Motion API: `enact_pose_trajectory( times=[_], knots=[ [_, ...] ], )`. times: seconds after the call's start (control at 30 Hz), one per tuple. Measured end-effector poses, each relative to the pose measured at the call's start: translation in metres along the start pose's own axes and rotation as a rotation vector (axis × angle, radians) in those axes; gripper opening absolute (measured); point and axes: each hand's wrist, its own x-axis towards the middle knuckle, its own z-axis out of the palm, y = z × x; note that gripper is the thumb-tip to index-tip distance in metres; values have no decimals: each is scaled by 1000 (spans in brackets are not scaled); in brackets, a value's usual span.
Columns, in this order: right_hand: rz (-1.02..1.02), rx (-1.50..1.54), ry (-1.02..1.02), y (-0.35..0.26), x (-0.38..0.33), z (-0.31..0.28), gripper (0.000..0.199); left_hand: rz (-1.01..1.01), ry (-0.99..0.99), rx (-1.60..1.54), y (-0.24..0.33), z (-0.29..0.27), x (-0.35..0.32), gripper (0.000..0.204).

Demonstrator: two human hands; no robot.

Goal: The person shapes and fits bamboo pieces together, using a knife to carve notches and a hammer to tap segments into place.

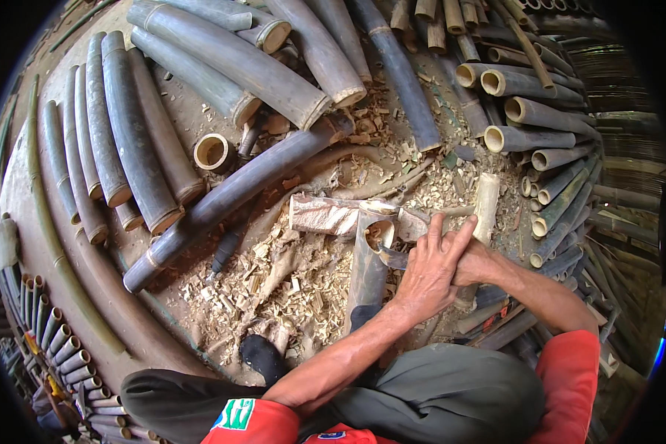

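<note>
Clearly, your left hand (431,272) lay over your right hand (472,265), both clenched together around the lower end of a pale bamboo stick (485,207) that rose upright just right of them; what lay under the palms I could not tell. Just left of your hands stood a short bamboo section (368,266), its open top partly split, with a curled strip of peeled skin (333,214) hanging off it.

Risks, as I judged them: the section stood loose on a bed of wood chips (288,274) on the floor, with neither hand steadying it, so any sideways push could have tipped or rolled it. With both hands stacked on one grip, a slip would have carried them toward the split rim, whose edges looked sharp. Your dark-socked foot (263,357) rested near the base, close enough to be caught. Long bamboo poles (229,194) lay just beyond.
</note>
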Motion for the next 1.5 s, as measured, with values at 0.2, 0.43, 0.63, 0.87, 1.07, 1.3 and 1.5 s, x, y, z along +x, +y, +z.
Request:
enact_pose_trajectory(
  times=[0.2,0.43,0.63,0.87,1.07,1.3,1.5],
  knots=[
    [185,205,52,-22,-3,59,50,36,-284,34,-9,-29,-13,125],
    [789,873,279,-107,51,116,49,-41,-804,137,-32,-61,-10,120],
    [241,1283,866,-146,79,118,54,80,-658,218,-10,-121,-12,103],
    [109,2279,386,-137,40,97,44,-683,-574,242,16,-161,-117,58],
    [8,2705,198,-130,77,97,47,-372,-612,1035,60,-175,-50,27],
    [103,2653,207,-124,71,94,40,-580,-943,805,82,-183,2,23],
    [293,2389,250,-97,52,91,33,-737,-704,494,50,-148,-58,44]
  ],
)
